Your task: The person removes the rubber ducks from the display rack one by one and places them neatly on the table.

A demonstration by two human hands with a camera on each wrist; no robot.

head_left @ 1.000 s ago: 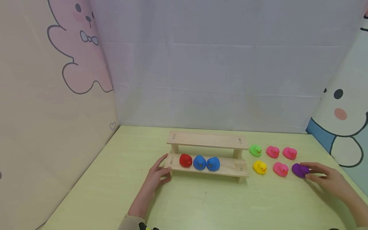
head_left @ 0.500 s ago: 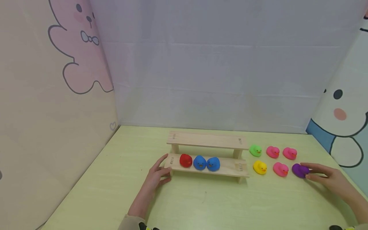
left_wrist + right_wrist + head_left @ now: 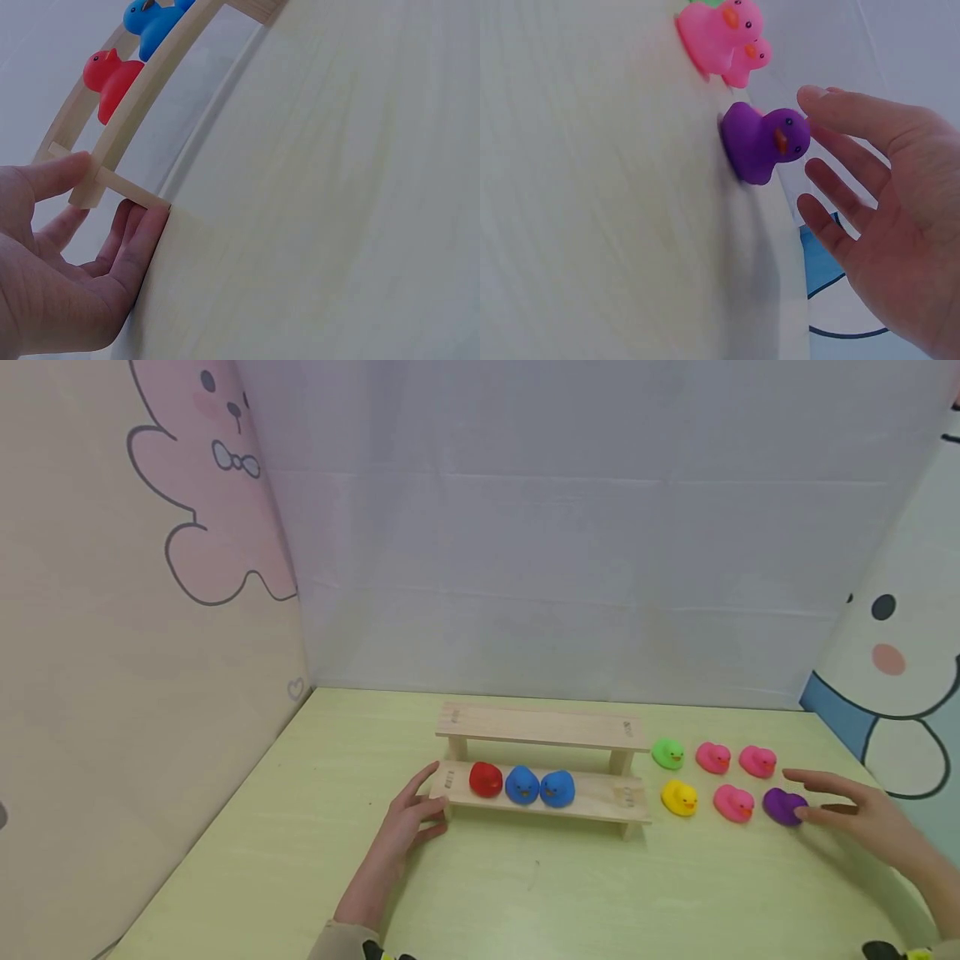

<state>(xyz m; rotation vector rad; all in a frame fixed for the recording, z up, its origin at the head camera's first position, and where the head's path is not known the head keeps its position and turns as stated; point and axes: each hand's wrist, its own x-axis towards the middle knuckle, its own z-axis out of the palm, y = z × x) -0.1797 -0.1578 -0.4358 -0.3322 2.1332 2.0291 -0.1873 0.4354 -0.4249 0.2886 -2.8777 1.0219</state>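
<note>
My left hand (image 3: 408, 814) grips the left end of a two-tier wooden shelf (image 3: 600, 785); in the left wrist view the thumb lies over the lower board and the fingers are beneath and beside its leg. On that lower board sit a red duck (image 3: 486, 779) and two blue ducks (image 3: 522, 785). A purple rubber duck (image 3: 783, 807) rests upright on the table at the far right. Beside it is my right hand (image 3: 873, 818), its fingers spread apart and holding nothing. The right wrist view has the purple duck (image 3: 757, 142) just past the fingertips.
Between shelf and purple duck stand a green duck (image 3: 667, 753), a yellow duck (image 3: 678, 797) and three pink ducks (image 3: 733, 803). The upper board (image 3: 540, 725) bears nothing. Cloth walls (image 3: 555, 568) border the pale table (image 3: 525, 893) at the back and sides.
My right fingers, which were round the purple duck, have spread and drawn off it; the duck stays in place. The left hand and the shelf have not moved.
</note>
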